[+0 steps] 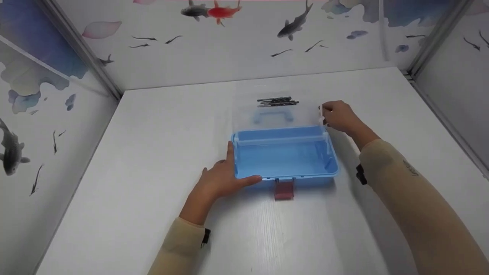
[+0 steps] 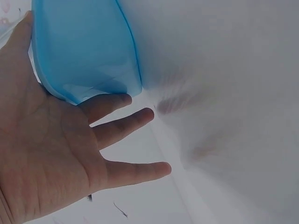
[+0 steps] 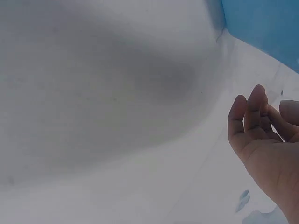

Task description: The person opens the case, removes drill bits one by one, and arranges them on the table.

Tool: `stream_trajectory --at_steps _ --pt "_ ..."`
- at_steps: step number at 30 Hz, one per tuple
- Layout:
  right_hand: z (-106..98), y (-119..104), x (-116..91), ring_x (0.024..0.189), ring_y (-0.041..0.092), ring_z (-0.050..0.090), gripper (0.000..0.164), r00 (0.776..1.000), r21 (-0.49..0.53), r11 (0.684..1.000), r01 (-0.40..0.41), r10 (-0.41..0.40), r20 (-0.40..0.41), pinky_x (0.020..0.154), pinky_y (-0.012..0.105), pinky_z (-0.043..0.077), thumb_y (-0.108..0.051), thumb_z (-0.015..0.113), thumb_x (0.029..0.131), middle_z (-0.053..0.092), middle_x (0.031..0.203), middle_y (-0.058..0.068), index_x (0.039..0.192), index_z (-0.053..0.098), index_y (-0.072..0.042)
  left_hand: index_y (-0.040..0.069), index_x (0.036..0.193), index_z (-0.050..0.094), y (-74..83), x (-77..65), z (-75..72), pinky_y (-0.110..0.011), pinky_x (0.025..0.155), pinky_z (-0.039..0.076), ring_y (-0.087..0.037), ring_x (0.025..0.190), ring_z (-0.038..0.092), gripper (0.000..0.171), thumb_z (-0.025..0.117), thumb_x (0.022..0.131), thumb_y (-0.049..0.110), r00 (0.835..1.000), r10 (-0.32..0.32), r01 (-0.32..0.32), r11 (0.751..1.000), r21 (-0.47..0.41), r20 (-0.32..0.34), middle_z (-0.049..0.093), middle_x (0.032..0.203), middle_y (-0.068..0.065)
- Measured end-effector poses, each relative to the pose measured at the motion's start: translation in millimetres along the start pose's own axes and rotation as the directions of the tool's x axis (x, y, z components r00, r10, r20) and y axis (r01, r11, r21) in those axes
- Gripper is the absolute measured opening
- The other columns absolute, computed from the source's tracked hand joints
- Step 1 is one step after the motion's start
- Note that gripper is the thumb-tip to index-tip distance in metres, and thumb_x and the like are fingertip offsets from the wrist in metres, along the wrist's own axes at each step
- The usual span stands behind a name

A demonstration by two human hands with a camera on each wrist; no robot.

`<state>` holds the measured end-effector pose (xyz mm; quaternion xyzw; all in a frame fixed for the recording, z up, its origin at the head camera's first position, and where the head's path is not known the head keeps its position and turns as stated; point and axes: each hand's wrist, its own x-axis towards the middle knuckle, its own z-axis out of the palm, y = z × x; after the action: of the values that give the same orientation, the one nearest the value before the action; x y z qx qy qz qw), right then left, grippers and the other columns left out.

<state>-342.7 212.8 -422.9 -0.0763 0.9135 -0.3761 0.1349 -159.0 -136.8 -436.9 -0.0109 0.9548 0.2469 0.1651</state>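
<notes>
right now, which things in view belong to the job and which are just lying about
Part of the job:
blue box, left hand against it
clear lid, right hand at its edge
red latch on the box's front

Just lying about, it seems:
dark rods, untouched, probably drill bits

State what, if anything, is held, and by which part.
The left hand spreads against the near left corner of the blue box, not gripping. The right hand is at the right edge of the clear lid; any grip there cannot be told.
</notes>
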Motion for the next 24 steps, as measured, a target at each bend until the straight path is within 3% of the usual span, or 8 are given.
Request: stream_trajectory --at_steps 4,11,18,24 --pt "-8.4 -4.8 -6.6 0.125 0.042 0.065 0.048 1.000 -0.043 0.999 -0.002 0.001 -0.017 0.097 0.049 0.054 -0.020 0.041 0.115 0.056 0.146 0.029 0.156 0.047 0.004 0.018 0.172 -0.011 -2.4 0.5 -0.6 -0.078 0.124 0.021 -0.033 0.153 0.048 0.138 0.067 0.080 0.086 1.000 0.007 -0.007 1.000 -0.011 0.001 0.050 0.165 -0.013" --pt "-29.4 -22.8 -16.9 0.121 0.044 0.064 0.047 0.994 -0.120 0.990 0.072 -0.080 -0.069 0.097 0.056 0.053 -0.026 0.047 0.113 0.059 0.143 0.028 0.151 0.055 0.001 0.017 0.172 -0.011 -7.1 -1.4 0.5 -0.079 0.122 0.022 -0.034 0.152 0.050 0.139 0.069 0.080 0.084 1.000 -0.001 0.001 1.000 -0.017 -0.001 0.052 0.163 -0.014" --pt "-47.0 -54.9 -21.3 0.125 0.041 0.059 0.047 0.987 -0.171 0.980 0.099 -0.118 -0.106 0.101 0.058 0.052 -0.029 0.055 0.110 0.061 0.140 0.024 0.148 0.059 -0.002 0.018 0.172 -0.010 -4.7 -1.0 2.1 -0.079 0.122 0.023 -0.033 0.151 0.051 0.140 0.068 0.078 0.086 1.000 0.008 -0.009 1.000 -0.028 -0.011 0.051 0.164 -0.013" --pt "-48.7 -86.0 -18.4 0.118 0.041 0.062 0.040 0.971 -0.248 0.949 0.195 -0.222 -0.089 0.098 0.058 0.051 -0.024 0.060 0.108 0.064 0.135 0.025 0.142 0.066 -0.003 0.019 0.172 -0.010 -1.9 1.3 0.3 -0.076 0.124 0.023 -0.032 0.152 0.050 0.140 0.068 0.078 0.087 1.000 0.001 -0.001 1.000 -0.020 -0.004 0.051 0.164 -0.013"
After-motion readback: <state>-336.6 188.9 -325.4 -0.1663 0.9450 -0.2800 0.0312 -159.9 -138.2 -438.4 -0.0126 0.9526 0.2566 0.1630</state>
